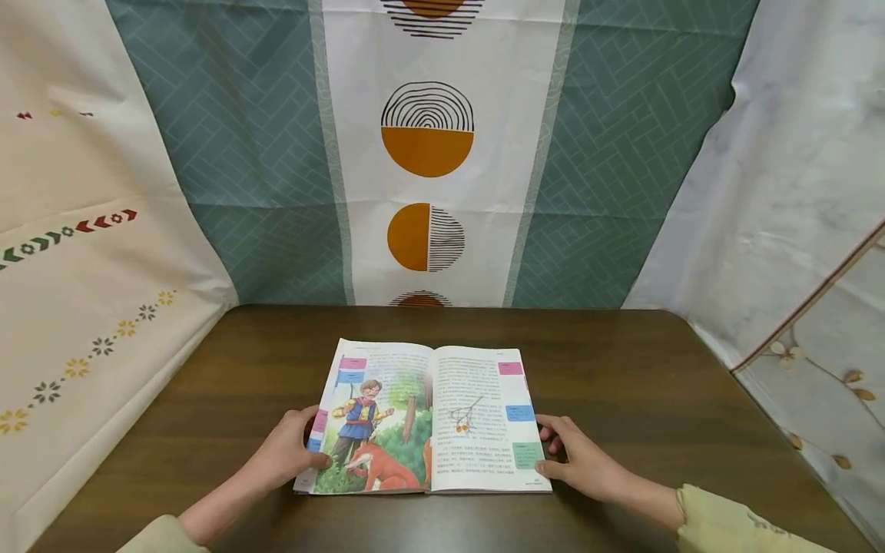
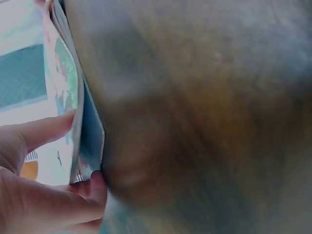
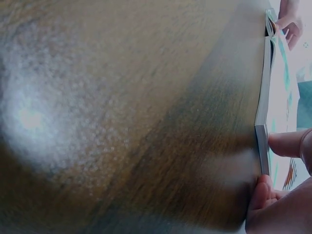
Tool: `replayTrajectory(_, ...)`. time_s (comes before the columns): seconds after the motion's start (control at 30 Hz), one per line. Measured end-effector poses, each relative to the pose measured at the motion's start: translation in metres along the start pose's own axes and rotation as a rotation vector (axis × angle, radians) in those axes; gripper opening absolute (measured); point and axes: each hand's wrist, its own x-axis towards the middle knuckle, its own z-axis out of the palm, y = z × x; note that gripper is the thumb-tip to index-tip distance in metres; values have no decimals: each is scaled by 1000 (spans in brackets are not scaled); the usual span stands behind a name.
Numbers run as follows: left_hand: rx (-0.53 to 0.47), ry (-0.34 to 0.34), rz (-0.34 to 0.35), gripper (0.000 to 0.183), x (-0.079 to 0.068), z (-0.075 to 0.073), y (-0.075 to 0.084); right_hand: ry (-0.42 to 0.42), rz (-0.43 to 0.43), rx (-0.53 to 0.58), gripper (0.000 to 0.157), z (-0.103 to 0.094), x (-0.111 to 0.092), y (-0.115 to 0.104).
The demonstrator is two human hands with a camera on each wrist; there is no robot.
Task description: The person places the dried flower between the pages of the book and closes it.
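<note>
An open illustrated book (image 1: 470,453) lies on the brown table, its left page printed with a bearded man and a red fox among trees, its right page mostly text with coloured boxes. My left hand (image 1: 285,452) pinches the book's left edge, thumb on the page. In the left wrist view, the fingertips of that hand (image 2: 53,195) reach under the cover. My right hand (image 1: 584,465) grips the right edge near the lower corner. The right wrist view has its thumb (image 3: 287,144) on top of the page and the fingers curled at the cover's underside.
The dark wooden table (image 1: 622,384) extends around the book on all sides. Behind it hangs a green and white patterned cloth (image 1: 276,153). A cream cloth (image 1: 90,292) drapes along the left, and a marbled white cloth (image 1: 795,192) along the right.
</note>
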Motion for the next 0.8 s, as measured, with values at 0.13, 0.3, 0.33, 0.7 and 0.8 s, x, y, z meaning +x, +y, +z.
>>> replayTrajectory(0.13, 65, 18, 10, 84, 0, -1, 3, 2, -12, 2, 71, 1, 1, 0)
replayTrajectory(0.3, 22, 3, -13, 87, 3, -2, 2, 9, -20, 4, 70, 1, 0, 1)
replayTrajectory(0.33, 2, -3, -22, 88, 4, -2, 1, 10, -18, 5, 70, 2, 0, 1)
replayTrajectory(0.7, -134, -26, -52, 94, 10, -5, -4, 24, 5, 4, 71, 3, 2, 1)
replayTrajectory(0.8, -156, -33, -30, 89, 12, -8, -5, 25, 14, 8, 71, 2, 1, 0)
